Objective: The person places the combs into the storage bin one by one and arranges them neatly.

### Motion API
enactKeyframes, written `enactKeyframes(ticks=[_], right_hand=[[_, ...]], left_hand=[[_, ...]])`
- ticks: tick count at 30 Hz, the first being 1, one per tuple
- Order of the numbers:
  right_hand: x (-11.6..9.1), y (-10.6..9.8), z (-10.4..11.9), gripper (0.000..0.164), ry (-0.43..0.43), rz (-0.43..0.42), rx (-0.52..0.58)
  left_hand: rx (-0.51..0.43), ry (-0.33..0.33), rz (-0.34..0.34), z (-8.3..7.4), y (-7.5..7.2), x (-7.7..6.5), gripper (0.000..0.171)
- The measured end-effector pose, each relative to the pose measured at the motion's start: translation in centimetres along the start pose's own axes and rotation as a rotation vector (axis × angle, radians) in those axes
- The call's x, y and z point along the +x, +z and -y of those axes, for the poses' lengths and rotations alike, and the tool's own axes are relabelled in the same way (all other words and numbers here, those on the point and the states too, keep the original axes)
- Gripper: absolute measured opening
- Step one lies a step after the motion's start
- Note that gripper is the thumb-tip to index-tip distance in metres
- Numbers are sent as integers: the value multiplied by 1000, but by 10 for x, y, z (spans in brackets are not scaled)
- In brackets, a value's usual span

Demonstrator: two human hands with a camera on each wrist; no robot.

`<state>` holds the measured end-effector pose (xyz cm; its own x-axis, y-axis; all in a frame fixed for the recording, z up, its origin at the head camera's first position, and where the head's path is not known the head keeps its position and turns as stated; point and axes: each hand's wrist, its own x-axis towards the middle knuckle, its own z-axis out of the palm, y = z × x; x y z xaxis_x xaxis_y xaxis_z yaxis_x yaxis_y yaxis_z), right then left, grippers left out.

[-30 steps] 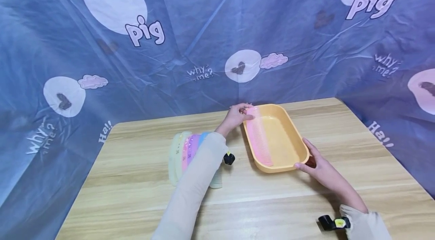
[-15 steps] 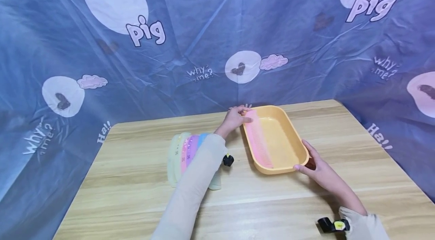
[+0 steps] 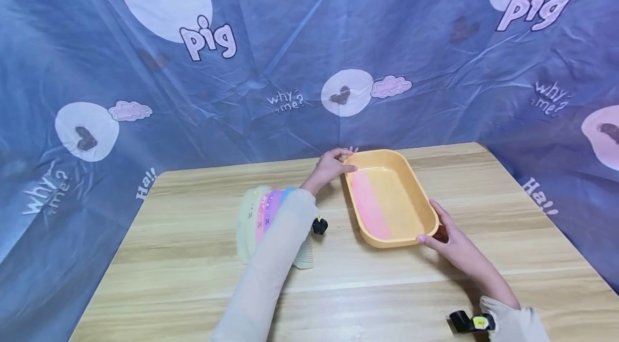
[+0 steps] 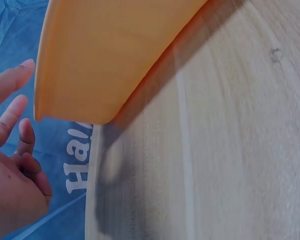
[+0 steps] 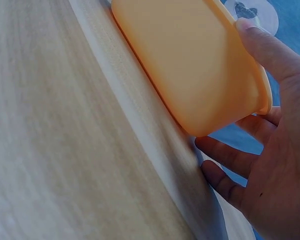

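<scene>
A pink comb [image 3: 369, 207] lies flat in the yellow tray [image 3: 403, 191], along its left side. At the tray's far left corner my left hand [image 3: 328, 171] is held with thumb and fingers apart. In the left wrist view the fingers of that hand [image 4: 17, 175] are loosely bent beside the tray wall [image 4: 100, 60], holding nothing. My right hand [image 3: 454, 245] grips the near right corner of the tray. Its thumb [image 5: 262, 42] presses on the rim in the right wrist view, with the other fingers below.
Several pastel combs [image 3: 261, 218] overlap in a row on the wooden table [image 3: 184, 256], partly hidden behind my left sleeve [image 3: 266, 272]. A blue printed cloth [image 3: 280, 51] hangs behind and on both sides.
My left hand has let go of the pink comb. The comb has dropped from leaning near the rim to lying on the tray's bottom. My right hand stays at its corner.
</scene>
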<state>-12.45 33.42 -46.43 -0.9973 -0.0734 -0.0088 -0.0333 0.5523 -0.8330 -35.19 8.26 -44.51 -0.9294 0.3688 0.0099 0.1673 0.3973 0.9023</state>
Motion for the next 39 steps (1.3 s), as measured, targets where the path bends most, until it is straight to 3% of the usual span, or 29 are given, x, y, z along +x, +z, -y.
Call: enactKeyframes(ticks=[4,8,14,22,28,39], right_hand=[[1,1,-2,89,-12,-4,-7],[1,1,-3,88,-15,-1,-7],[3,1,-3,88,-12,4,-17],[5,4,-1,89,-11,13,26],[4,2,-1,90,0,13,4],[4,3,-2,90,2,15,-3]], left_hand=[[-93,10,31,-3,-6,-2,48],[-113,17,60,-5,-12,-4,50],[-61,55,115,-5,-27,-7,47],[12,34,182,-4,-57,-17,50],[68,41,187,-1,-76,-26,51],[148,-42,210,21,-99,-42,52]])
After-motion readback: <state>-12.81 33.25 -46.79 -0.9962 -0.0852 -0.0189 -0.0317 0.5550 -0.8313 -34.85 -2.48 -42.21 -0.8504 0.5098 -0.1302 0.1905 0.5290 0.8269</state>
